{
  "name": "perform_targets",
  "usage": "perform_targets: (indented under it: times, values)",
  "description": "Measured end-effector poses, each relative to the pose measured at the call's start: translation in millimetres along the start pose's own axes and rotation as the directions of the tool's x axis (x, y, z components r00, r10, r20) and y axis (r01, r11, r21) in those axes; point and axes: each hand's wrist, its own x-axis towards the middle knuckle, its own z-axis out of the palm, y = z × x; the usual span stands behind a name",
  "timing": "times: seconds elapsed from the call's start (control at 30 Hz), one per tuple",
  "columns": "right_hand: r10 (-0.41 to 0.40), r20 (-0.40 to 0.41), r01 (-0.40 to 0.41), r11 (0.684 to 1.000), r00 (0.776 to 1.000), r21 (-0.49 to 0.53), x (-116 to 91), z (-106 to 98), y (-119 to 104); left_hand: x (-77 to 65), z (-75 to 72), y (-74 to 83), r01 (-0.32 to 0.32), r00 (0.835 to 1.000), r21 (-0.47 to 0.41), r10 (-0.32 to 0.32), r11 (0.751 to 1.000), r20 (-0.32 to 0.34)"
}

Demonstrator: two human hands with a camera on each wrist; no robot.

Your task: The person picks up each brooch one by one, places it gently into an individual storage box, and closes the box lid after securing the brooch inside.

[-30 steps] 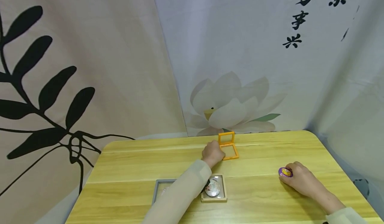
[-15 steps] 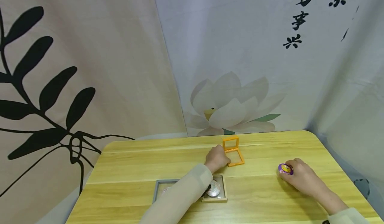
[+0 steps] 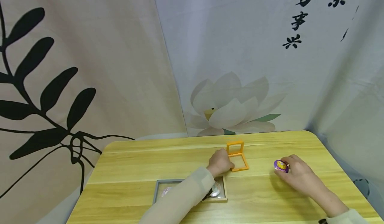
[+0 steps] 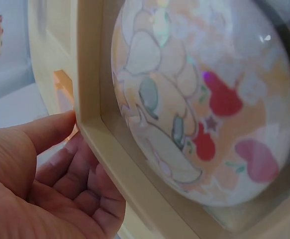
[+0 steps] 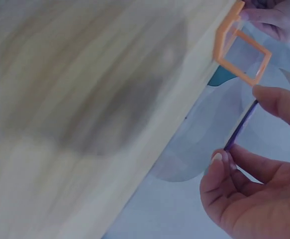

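Note:
My left hand pinches the lower near corner of an orange hinged display frame, whose one half stands up while the other lies low toward me. The left wrist view shows thumb and fingertips meeting there, with much of the orange frame hidden behind a beige frame. Over to the right, my right hand holds a round purple button badge with a yellow figure on its face. Thumb and fingertips grip that badge by its edges, seen edge-on in the right wrist view.
Under the left forearm lies the beige frame with a round badge inside. To its left is a grey frame holding a pinkish badge, partly covered by the sleeve. A printed curtain hangs behind the wooden table.
The left hand has brought the orange frame nearer and slightly right. The right hand, still gripping the badge, has shifted a little left and up, tilting the badge's face.

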Motion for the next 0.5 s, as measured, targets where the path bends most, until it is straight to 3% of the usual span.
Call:
perform_targets:
  times: [0.3,0.37,0.5]
  values:
    - [-0.031,-0.032,0.032,0.999,0.999,0.016,-0.1,-1.7,-21.8,-6.2,7.1,5.2,-0.031,0.999,-0.014,0.031,0.999,0.024]
    - [-0.036,-0.029,0.036,0.999,0.999,0.014,0.2,-1.5,-25.5,2.7,19.6,-0.7,-0.041,0.999,0.028,0.040,0.999,0.018]
    - [-0.054,-0.031,0.054,0.998,0.998,0.011,1.1,0.2,-30.3,1.2,22.0,3.2,-0.048,0.998,0.067,0.046,0.997,0.036]
